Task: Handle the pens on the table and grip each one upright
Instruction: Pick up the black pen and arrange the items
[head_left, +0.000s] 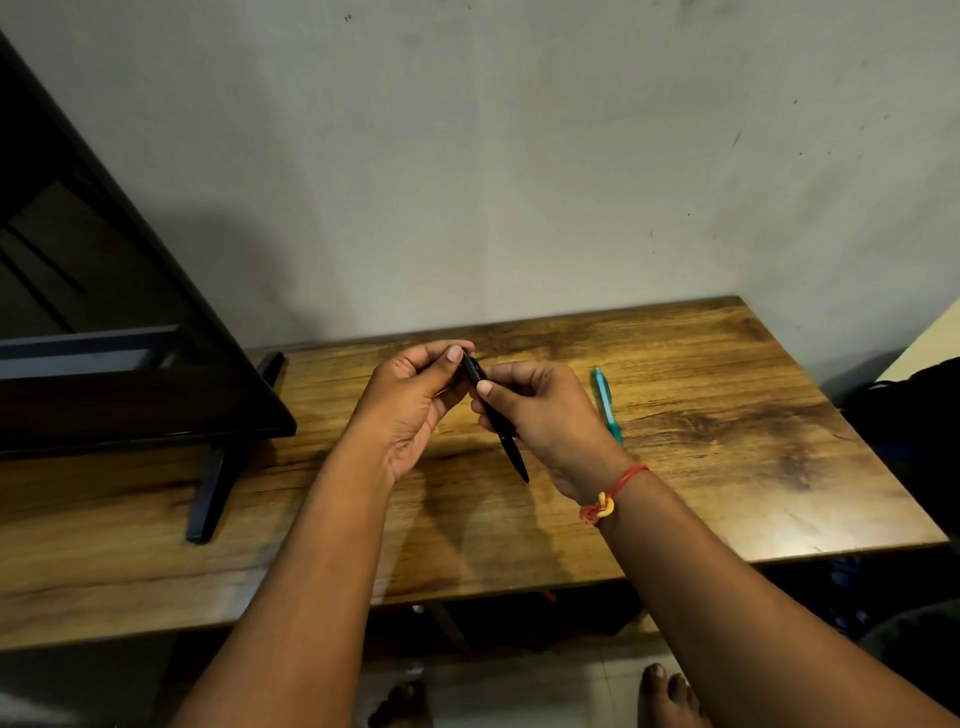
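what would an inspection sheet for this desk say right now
surface: wooden table, bare grain showing.
job's things: black pen held above the table, tilted; teal pen lying flat beside the right hand.
clutter: dark screen on a stand, left side.
grippers: left hand pinches the black pen's top end; right hand grips its middle.
cables: nothing seen.
surroundings: grey wall behind; bare feet on the floor below.

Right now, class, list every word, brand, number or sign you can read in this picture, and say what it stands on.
No readable text anywhere.
The black pen, held by the left hand and right hand: no print visible.
The blue pen on the table: any marking too small to read.
The dark screen: blank.
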